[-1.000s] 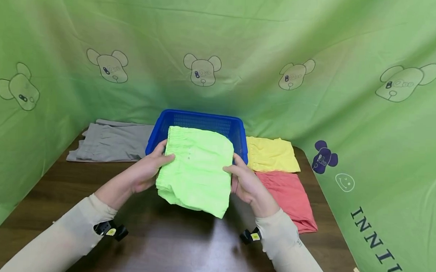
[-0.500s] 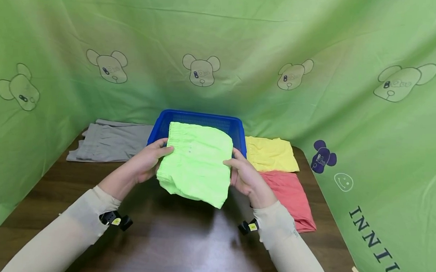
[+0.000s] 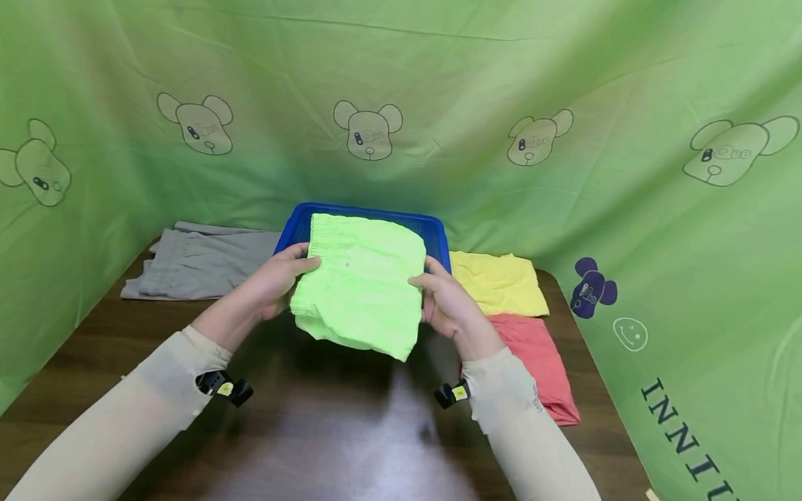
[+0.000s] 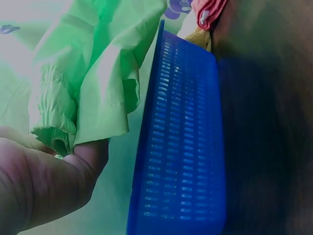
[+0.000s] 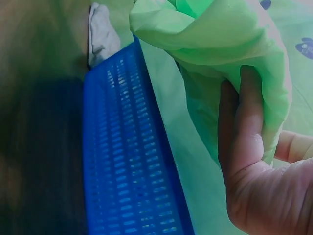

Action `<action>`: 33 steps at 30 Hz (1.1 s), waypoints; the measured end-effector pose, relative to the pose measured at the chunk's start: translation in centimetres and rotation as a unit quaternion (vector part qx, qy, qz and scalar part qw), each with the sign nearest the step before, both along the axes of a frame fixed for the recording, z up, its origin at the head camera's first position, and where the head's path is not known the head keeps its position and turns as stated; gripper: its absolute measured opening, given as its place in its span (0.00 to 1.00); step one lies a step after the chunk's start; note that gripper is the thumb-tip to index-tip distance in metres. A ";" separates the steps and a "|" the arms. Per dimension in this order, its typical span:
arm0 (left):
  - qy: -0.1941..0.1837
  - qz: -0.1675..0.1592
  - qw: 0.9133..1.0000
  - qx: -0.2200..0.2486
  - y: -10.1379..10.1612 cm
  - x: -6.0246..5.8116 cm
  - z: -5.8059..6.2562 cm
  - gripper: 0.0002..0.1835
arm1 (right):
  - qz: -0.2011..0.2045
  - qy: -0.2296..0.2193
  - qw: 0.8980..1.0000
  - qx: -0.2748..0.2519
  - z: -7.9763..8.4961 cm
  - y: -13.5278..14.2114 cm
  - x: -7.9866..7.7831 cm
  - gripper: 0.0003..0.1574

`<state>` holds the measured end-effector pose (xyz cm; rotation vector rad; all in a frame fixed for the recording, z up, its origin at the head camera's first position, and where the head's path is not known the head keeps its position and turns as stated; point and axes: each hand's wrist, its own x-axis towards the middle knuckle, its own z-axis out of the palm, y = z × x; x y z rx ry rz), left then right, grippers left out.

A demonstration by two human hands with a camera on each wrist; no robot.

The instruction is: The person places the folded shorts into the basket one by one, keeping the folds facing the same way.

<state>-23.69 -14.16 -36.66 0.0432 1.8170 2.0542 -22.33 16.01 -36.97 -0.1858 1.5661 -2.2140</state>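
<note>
Folded neon-green shorts (image 3: 360, 286) with a gathered elastic waistband hang in the air between both hands. My left hand (image 3: 282, 279) pinches their left side, thumb on top and fingers underneath. On the opposite side my right hand (image 3: 447, 300) grips the fabric the same way; in the right wrist view its fingers (image 5: 249, 112) lie under the layers. Behind and below the shorts stands a blue perforated plastic basket (image 4: 181, 137), its front largely hidden by them in the head view. Both wrist views show the shorts above the level of the basket rim.
Grey folded clothing (image 3: 201, 266) lies left of the basket. To the right are folded yellow clothing (image 3: 502, 283) and, nearer, folded coral-red clothing (image 3: 536, 366), partly behind the right forearm. A green printed curtain (image 3: 447, 82) encloses the dark wooden table (image 3: 341, 440).
Both hands have carried the green shorts forward and up in the head view, so they now cover more of the basket. The grip stays the same, and the other clothes have not moved.
</note>
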 end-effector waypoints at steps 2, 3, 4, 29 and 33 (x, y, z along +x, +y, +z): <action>-0.002 0.001 1.000 -0.003 0.0 -0.5 0.1 0.28 | -0.003 -0.001 1.000 0.003 0.2 -0.1 -0.5 0.33; -0.004 0.002 1.000 -0.004 0.0 -0.7 0.1 0.28 | -0.005 -0.003 1.000 0.003 0.2 -0.2 -0.7 0.33; -0.006 0.002 1.000 -0.003 0.0 -0.9 0.2 0.27 | -0.006 -0.004 1.000 0.004 0.3 -0.2 -1.0 0.33; -0.005 -0.026 0.999 -0.017 -0.4 -5.2 0.9 0.29 | -0.012 -0.023 0.999 0.020 1.2 -0.5 -5.0 0.29; -0.007 -0.035 0.999 -0.018 -0.6 -5.5 0.8 0.29 | -0.017 -0.030 0.999 0.023 1.1 -0.4 -5.1 0.29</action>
